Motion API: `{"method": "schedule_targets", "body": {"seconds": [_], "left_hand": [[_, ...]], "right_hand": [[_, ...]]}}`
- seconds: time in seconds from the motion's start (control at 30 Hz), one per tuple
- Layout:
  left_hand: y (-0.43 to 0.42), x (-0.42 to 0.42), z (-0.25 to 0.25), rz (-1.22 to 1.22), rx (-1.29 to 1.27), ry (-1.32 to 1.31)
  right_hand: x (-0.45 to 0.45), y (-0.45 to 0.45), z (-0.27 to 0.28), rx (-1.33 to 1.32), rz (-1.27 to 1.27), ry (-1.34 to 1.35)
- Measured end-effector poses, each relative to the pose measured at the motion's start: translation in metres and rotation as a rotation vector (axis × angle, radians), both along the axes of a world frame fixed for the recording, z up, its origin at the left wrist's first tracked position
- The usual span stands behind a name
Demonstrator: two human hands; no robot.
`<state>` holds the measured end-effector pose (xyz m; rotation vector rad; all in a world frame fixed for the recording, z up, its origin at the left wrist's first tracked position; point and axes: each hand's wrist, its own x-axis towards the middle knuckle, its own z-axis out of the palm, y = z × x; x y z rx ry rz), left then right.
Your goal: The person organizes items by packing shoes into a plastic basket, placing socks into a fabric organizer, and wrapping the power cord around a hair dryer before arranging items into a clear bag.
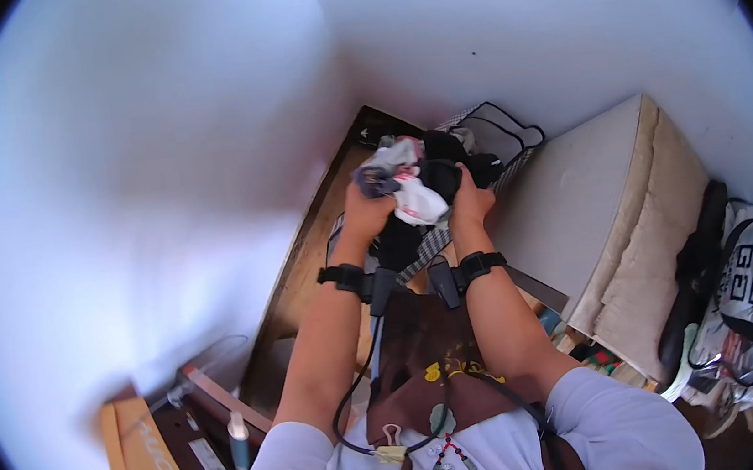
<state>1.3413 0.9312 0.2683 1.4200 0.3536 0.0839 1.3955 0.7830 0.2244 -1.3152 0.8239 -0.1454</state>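
Both of my hands are closed on a bundle of small crumpled clothes that look like socks. My left hand point(368, 210) grips the grey and dark purple pieces point(377, 180) on the bundle's left side. A white piece with red marks point(419, 201) hangs in the middle, between the two hands. On the right, my right hand point(471, 199) is wrapped round a black piece point(440, 178). Just beyond and below lies a checkered fabric bag point(437, 242) with dark handles, and more black clothes point(448, 147) are in it. The fingertips are partly hidden by the cloth.
White walls meet in a corner behind the bag. A wooden surface point(312, 246) runs along the left wall. Right of my hands stands a beige padded block point(593, 203). Farther right is a clear bag point(748, 278); an open cardboard box point(143, 457) sits lower left.
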Motion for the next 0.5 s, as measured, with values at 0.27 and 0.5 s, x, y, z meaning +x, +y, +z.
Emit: {"method": "schedule_targets", "body": {"seconds": [0.27, 0.5], "left_hand": [[-0.027, 0.016, -0.047, -0.366, 0.735, -0.135], [0.012, -0.047, -0.081, -0.892, 1.210, 0.243]], "right_hand": [[0.034, -0.011, -0.051, -0.188, -0.044, -0.036], [0.007, -0.041, -0.098, -0.793, 0.217, 0.224]]}}
